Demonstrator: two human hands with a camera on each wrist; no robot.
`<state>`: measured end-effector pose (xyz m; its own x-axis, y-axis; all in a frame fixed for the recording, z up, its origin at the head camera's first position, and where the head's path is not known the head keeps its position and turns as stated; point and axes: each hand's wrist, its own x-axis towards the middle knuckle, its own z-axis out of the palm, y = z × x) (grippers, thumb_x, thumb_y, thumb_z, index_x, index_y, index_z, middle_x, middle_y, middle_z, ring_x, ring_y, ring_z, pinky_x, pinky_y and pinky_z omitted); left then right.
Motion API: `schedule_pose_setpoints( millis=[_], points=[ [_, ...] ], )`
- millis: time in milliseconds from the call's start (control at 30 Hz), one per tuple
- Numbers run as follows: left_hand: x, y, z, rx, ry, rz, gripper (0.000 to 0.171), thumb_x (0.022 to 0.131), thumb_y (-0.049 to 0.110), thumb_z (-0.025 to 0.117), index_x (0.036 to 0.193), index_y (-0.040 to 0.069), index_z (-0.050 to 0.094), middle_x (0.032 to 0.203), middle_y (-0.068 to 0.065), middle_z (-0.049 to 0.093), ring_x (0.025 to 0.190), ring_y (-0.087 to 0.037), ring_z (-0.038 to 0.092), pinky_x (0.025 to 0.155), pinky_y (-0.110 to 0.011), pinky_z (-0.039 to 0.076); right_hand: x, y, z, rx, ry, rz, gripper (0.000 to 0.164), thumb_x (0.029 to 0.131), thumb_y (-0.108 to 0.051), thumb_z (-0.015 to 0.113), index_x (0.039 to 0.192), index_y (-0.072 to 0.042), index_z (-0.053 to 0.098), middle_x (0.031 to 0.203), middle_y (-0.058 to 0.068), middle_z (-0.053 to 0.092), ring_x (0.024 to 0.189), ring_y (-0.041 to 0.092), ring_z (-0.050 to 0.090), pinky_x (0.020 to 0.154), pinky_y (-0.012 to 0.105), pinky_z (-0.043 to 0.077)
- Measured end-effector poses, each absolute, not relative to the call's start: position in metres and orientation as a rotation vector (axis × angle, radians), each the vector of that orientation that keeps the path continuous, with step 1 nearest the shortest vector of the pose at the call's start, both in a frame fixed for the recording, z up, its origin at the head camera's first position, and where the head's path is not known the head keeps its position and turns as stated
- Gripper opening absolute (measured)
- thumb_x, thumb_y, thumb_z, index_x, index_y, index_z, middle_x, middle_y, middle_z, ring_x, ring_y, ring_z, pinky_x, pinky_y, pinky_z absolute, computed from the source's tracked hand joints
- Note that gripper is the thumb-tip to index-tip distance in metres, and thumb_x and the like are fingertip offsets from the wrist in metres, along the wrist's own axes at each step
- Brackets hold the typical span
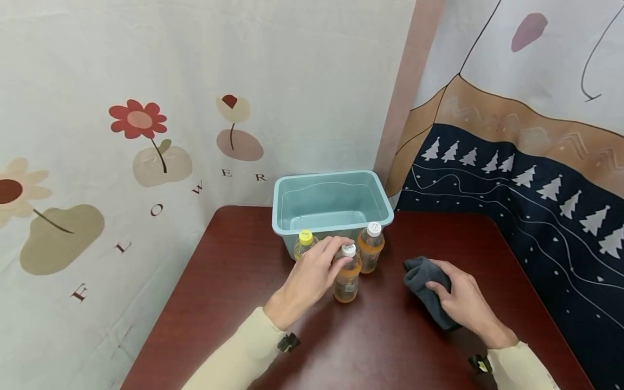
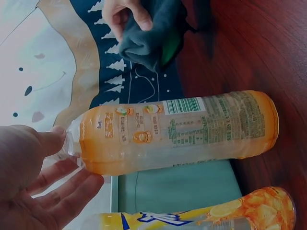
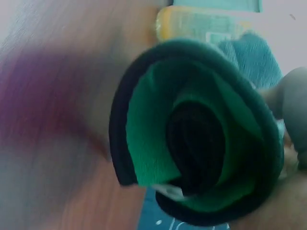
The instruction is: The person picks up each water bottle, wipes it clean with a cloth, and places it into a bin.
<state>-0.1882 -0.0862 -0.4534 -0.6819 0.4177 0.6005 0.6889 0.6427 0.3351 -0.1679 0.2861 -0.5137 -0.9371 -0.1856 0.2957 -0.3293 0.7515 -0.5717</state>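
My left hand pinches the neck of a clear plastic bottle by its white cap. In the left wrist view this bottle shows an orange-edged printed label with a barcode. A second white-capped bottle stands just behind it to the right. Partly hidden by the left hand, a yellow-capped bottle is farther left. On the right, my right hand grips a folded dark grey cloth over the table. The right wrist view looks into the rolled cloth, bright green inside with dark edging.
A light teal plastic bin stands at the back of the dark red-brown table, directly behind the bottles. Printed fabric hangs behind the table, and a dark blue tree-patterned part borders its right side.
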Motion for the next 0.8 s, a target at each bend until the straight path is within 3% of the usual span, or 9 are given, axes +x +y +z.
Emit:
schedule_pose_setpoints(
  millis=[67, 133, 333, 600, 800],
  points=[
    [-0.188, -0.088, -0.454, -0.891, -2.369, -0.774, 0.032, 0.109, 0.022, 0.084, 0.139, 0.015, 0.074, 0.118, 0.002, 0.080, 0.100, -0.016, 0.078, 0.090, -0.031, 0.069, -0.167, 0.282, -0.512, 0.485, -2.710, 0.956, 0.056, 0.101, -0.002, 0.089, 0.153, -0.008, 0.071, 0.147, 0.017, 0.079, 0.128, 0.038, 0.078, 0.107, 0.016, 0.057],
    [-0.188, -0.090, -0.454, -0.914, -2.353, -0.788, 0.033, 0.108, 0.020, 0.086, 0.138, 0.014, 0.074, 0.119, 0.002, 0.081, 0.096, -0.014, 0.077, 0.088, -0.029, 0.067, -0.166, 0.276, -0.510, 0.559, -2.689, 0.965, 0.055, 0.100, 0.000, 0.090, 0.152, -0.011, 0.073, 0.143, 0.010, 0.080, 0.122, 0.027, 0.078, 0.103, 0.004, 0.048],
    [-0.190, -0.096, -0.453, -0.970, -2.356, -0.836, 0.030, 0.107, 0.020, 0.086, 0.135, 0.014, 0.076, 0.129, 0.001, 0.083, 0.098, -0.012, 0.078, 0.087, -0.027, 0.066, -0.162, 0.251, -0.500, 0.688, -2.618, 1.042, 0.059, 0.098, 0.002, 0.091, 0.151, -0.018, 0.075, 0.138, -0.003, 0.080, 0.115, 0.007, 0.073, 0.099, 0.011, 0.056],
    [-0.190, -0.104, -0.450, -1.046, -2.317, -0.892, 0.028, 0.103, 0.016, 0.089, 0.129, 0.013, 0.077, 0.116, -0.001, 0.083, 0.088, -0.010, 0.076, 0.080, -0.024, 0.066, -0.162, 0.214, -0.488, 0.770, -2.525, 1.130, 0.062, 0.098, -0.002, 0.093, 0.154, -0.020, 0.074, 0.138, -0.007, 0.080, 0.115, 0.008, 0.075, 0.101, 0.013, 0.057],
    [-0.190, -0.106, -0.445, -1.119, -2.345, -0.944, 0.021, 0.107, 0.015, 0.085, 0.125, 0.013, 0.077, 0.119, -0.003, 0.084, 0.096, -0.012, 0.080, 0.085, -0.021, 0.066, -0.166, 0.195, -0.485, 0.828, -2.470, 1.177, 0.061, 0.099, -0.005, 0.094, 0.155, -0.018, 0.073, 0.140, -0.004, 0.079, 0.116, 0.011, 0.075, 0.101, 0.019, 0.061]
  ],
)
